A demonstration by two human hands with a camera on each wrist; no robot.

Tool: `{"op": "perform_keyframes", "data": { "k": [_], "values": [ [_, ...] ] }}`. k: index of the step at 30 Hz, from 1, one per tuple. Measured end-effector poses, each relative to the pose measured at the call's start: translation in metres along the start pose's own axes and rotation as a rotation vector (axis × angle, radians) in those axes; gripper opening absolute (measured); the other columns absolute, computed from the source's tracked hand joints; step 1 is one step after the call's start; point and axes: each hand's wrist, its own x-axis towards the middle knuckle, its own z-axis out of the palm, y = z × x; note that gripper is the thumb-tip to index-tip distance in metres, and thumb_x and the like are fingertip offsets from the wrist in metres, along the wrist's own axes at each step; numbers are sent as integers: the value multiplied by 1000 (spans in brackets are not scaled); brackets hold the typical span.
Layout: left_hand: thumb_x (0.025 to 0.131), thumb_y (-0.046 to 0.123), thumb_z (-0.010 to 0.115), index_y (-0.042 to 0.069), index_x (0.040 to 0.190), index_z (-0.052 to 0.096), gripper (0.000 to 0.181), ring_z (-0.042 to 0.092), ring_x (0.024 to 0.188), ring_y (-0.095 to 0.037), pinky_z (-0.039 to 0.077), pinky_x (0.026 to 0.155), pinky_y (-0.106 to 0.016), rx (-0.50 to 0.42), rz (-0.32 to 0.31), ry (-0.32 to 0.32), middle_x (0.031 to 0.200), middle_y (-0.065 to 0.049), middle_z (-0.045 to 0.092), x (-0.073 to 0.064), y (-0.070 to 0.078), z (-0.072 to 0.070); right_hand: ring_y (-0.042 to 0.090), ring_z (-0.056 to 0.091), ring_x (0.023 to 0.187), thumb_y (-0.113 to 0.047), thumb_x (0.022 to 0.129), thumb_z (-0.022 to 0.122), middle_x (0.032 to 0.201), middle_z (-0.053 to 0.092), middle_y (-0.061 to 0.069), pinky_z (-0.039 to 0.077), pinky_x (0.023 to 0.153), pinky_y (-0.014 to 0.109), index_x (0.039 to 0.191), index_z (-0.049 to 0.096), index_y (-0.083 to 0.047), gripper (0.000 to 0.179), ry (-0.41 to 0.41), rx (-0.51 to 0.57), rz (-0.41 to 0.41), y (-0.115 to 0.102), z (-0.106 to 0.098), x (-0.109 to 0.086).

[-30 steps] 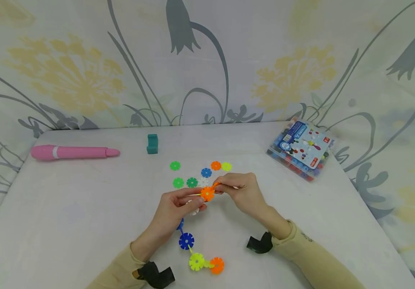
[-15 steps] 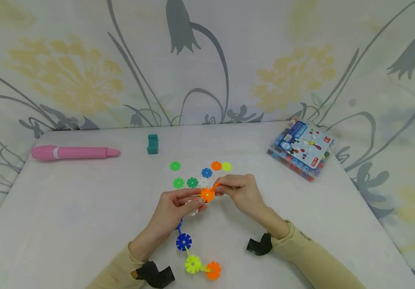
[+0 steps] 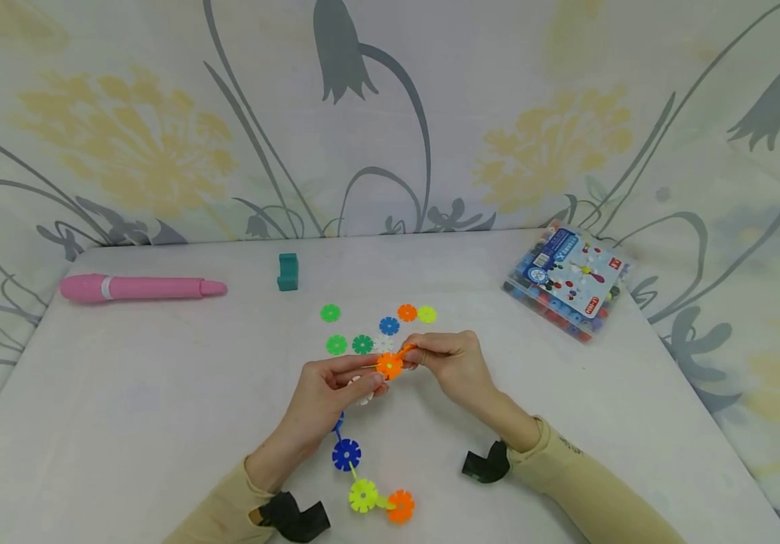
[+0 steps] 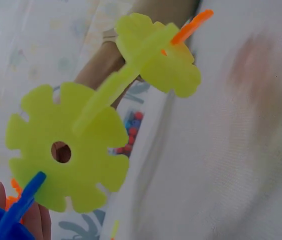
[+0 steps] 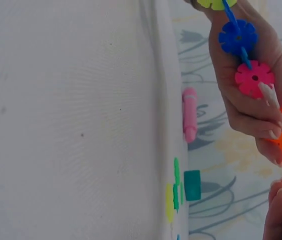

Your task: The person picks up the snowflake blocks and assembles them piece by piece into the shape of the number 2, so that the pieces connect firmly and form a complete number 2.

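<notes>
My left hand (image 3: 331,393) pinches an orange notched flower disc (image 3: 390,366) between thumb and fingers, above the middle of the table. The fingertips of my right hand (image 3: 456,368) pinch a second orange disc (image 3: 406,350), seen edge-on, which meets the first one. From the left hand hangs a chain of linked discs. In the head view it shows a dark blue disc (image 3: 346,455), a yellow-green disc (image 3: 363,496) and an orange end disc (image 3: 400,506). A pink disc (image 5: 254,79) of the chain lies against the left palm in the right wrist view. Fingers hide part of the joint.
Several loose flower discs lie beyond the hands, among them a green disc (image 3: 331,313) and a blue disc (image 3: 390,326). Farther back are a pink microphone-shaped wand (image 3: 152,288), a teal block (image 3: 288,272) and a clear box of beads (image 3: 559,279).
The hanging end of the chain has swung slightly left and down in the head view. My right hand has sunk a little; both hands keep their pinch on the orange discs.
</notes>
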Motion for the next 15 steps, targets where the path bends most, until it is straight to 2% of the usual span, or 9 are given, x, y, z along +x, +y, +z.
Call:
{"op": "perform_keyframes", "data": {
  "k": [5,9,12,15],
  "values": [
    [94,9,68,-6,131,61,40,75,93,-20,57,87,-27,-27,-17,17,109,-24,72,0,-2,4,17,69,68,17,83,68,81,72,24,60,67,27,92,72,16,11,-13,-64,-42,-2,0,0],
    [95,10,67,-1,132,62,39,75,94,-18,56,89,-27,-29,-29,52,109,-20,74,1,-1,4,19,72,73,16,84,68,87,73,22,61,71,29,96,74,12,14,-26,-92,-79,-2,-1,3],
    [95,11,67,2,132,63,37,75,94,-18,56,88,-26,-3,-29,76,109,-16,75,2,3,0,19,72,79,14,87,65,94,73,25,61,76,31,102,72,13,17,-40,-51,-57,-2,-1,5],
    [96,11,66,3,133,62,38,74,97,-23,56,89,-26,3,-32,81,112,-18,73,3,5,-2,19,72,84,9,89,65,100,73,23,60,81,30,107,71,11,19,-43,-70,-27,-3,0,4]
  ]
}}
